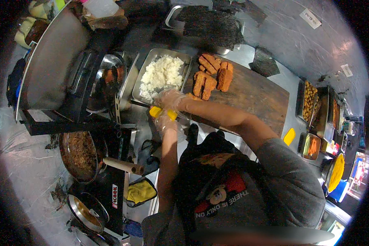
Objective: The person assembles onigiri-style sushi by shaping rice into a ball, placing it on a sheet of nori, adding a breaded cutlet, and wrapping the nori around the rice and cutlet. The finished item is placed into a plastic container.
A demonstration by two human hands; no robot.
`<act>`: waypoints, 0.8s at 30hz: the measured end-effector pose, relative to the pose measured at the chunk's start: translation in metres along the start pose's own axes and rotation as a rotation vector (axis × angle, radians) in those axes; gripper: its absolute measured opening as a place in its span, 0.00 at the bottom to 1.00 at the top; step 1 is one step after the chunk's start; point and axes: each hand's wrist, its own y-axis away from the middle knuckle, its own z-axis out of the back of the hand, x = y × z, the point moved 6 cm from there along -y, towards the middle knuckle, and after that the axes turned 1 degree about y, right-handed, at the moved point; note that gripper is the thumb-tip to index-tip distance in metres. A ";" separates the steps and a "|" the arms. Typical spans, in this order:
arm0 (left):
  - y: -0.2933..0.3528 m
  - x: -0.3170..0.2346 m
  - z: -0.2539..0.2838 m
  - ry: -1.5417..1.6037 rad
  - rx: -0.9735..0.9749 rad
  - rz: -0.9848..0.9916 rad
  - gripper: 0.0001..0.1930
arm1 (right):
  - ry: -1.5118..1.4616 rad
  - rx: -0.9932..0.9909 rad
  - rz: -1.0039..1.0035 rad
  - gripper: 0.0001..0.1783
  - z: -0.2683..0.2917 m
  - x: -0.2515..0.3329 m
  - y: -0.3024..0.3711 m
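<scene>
My left hand (166,122), in a clear plastic glove, is closed around a small yellow plastic piece (155,111) just below the near edge of a metal tray (138,84). White rice (162,74) is heaped in that tray. Right above the yellow piece, my gloved right hand (170,99) is at the tray's near corner, its fingers curled beside the rice. What those fingers hold, if anything, is hidden. Several browned, breaded pieces (205,84) lie on the wooden board (250,98) to the right of the tray.
A black stove at left bears a pan of browned minced food (78,158) and a smaller pot (86,213). Its wooden handle (123,165) sticks out toward me. Another yellow plastic piece (289,136) lies right of the board, near food trays (308,100). A yellow-and-black cloth (141,192) sits below.
</scene>
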 end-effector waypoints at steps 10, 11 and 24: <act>0.075 -0.069 -0.011 -0.116 -0.104 0.023 0.16 | -0.586 0.084 0.005 0.17 0.009 -0.025 -0.033; 0.068 -0.067 0.000 -0.002 -0.084 -0.026 0.19 | -0.725 0.081 -0.012 0.18 0.020 -0.025 -0.030; 0.055 -0.084 -0.109 0.406 0.314 0.002 0.36 | -0.546 -0.301 -0.118 0.20 0.120 0.017 0.055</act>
